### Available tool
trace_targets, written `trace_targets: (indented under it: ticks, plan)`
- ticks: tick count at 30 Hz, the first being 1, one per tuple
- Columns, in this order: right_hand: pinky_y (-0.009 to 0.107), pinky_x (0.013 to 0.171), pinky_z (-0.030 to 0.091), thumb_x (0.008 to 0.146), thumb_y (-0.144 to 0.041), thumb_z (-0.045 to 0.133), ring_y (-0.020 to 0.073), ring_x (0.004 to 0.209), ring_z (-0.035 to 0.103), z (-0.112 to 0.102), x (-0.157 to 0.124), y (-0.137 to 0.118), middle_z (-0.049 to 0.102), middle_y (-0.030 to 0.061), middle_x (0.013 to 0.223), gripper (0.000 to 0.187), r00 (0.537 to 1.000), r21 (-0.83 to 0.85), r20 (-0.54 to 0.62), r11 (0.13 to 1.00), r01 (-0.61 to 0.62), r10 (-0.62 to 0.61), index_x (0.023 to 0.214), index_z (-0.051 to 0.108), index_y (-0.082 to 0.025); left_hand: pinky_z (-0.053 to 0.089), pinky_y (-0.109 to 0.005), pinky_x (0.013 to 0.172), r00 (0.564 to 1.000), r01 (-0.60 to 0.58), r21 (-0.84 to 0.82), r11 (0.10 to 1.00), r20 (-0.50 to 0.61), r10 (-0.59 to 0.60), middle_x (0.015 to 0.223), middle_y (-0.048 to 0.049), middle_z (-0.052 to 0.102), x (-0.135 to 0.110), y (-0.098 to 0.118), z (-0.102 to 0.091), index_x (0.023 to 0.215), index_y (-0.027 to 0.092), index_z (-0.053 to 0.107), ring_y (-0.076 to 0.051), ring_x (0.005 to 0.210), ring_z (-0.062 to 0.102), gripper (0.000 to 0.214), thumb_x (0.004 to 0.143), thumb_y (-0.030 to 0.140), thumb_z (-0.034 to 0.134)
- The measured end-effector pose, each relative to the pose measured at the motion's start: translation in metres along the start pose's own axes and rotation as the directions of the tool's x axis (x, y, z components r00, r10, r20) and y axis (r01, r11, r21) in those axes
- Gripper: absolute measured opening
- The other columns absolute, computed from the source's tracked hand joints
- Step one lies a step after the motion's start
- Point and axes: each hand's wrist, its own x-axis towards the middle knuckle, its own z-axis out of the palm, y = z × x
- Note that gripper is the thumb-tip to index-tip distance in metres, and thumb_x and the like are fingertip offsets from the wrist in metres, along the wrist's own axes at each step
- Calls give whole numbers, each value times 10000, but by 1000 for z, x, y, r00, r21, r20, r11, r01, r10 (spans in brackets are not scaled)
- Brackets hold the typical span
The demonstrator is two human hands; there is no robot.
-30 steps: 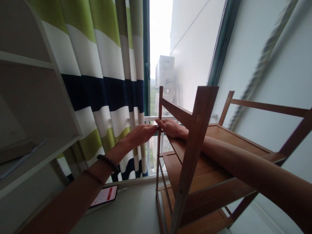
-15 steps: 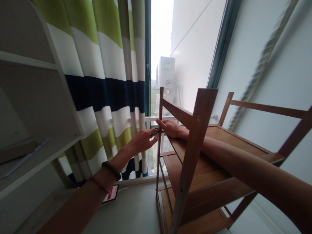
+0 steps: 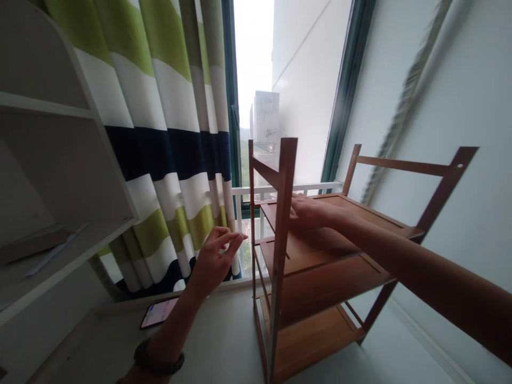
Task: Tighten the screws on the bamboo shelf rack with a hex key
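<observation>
A brown wooden shelf rack (image 3: 332, 298) with several tiers stands in front of me. To the left of its posts, apart from them, is my left hand (image 3: 216, 258). Its thumb and index finger are pinched together, and whatever is between the tips is too small to make out. My right hand (image 3: 316, 212) reaches over the upper shelf board, behind the near left post (image 3: 285, 213), which hides part of its fingers. Those fingers look stretched forward and loosely apart, with nothing visible in them.
A phone (image 3: 160, 312) with its screen lit lies on the white surface beside my left forearm. Striped curtains (image 3: 176, 154) hang at the left, beside white shelving (image 3: 100, 234). Behind the rack are a window and a white railing (image 3: 310, 188). A twisted rope (image 3: 404, 101) hangs at the right.
Both hands have come off the far left post: my left hand drew back down and left, my right hand back toward me. The rack appears shifted left as the view changed.
</observation>
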Motion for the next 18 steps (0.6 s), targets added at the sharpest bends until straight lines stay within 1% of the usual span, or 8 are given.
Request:
trace_targets:
  ticks: [2,3,5,8,11,14,16,18]
  plan:
    - [388,869,391,818,-430,511,240,1014,534,-14,-32,-14,581,107,1091,331,998,-55,56,998,-14,18,1044,566,-194,447,-235,634,998,5,-41,999,-60,-7,792,-8,501,-22,9,0,941,239,673,-127,716,502,271,800,410,515]
    - [396,878,386,839,-425,476,237,1038,520,-19,-48,-21,566,103,1115,337,999,-65,29,998,-27,29,1077,545,-197,443,-234,625,999,13,-87,996,-51,-18,772,-3,501,-32,13,1,947,245,671,-123,694,497,255,799,393,526]
    - [379,825,416,858,-399,454,226,998,531,-23,-76,-36,570,94,1080,303,995,-61,-59,995,-79,75,1064,543,-196,441,-234,598,999,33,-205,978,-6,-35,769,-2,537,-52,24,3,952,248,666,-115,652,505,227,797,357,541]
    - [341,713,439,859,-302,464,197,847,547,-15,-113,-54,572,77,922,163,949,-18,-297,993,-118,107,922,567,-193,454,-239,560,997,73,-350,934,29,-67,732,-1,583,-78,44,9,887,254,676,-121,612,531,163,770,317,582]
    - [310,648,435,839,-197,475,169,728,517,6,-146,-66,541,37,757,67,926,65,-377,998,-5,29,812,535,-205,468,-252,538,996,82,-364,928,51,-68,678,7,616,-99,66,16,846,279,683,-128,565,540,125,755,291,597]
    - [300,637,444,827,-173,487,165,729,515,26,-172,-73,547,28,762,72,958,216,-286,976,36,28,861,527,-221,481,-271,552,999,53,-278,959,22,-49,686,11,642,-114,83,24,818,302,692,-132,537,541,115,731,274,622]
    - [292,662,459,824,-181,499,159,762,533,34,-185,-75,565,36,847,156,982,339,-178,941,6,58,970,521,-231,481,-266,540,997,73,-284,956,59,-59,695,11,645,-122,91,31,833,308,690,-131,535,545,125,741,272,613]
    - [284,702,467,827,-183,502,149,794,551,37,-194,-76,571,43,945,262,997,433,-61,901,-18,49,1080,495,-247,480,-253,527,988,133,-334,933,123,-97,682,12,639,-127,95,40,855,304,685,-130,544,553,134,759,271,596]
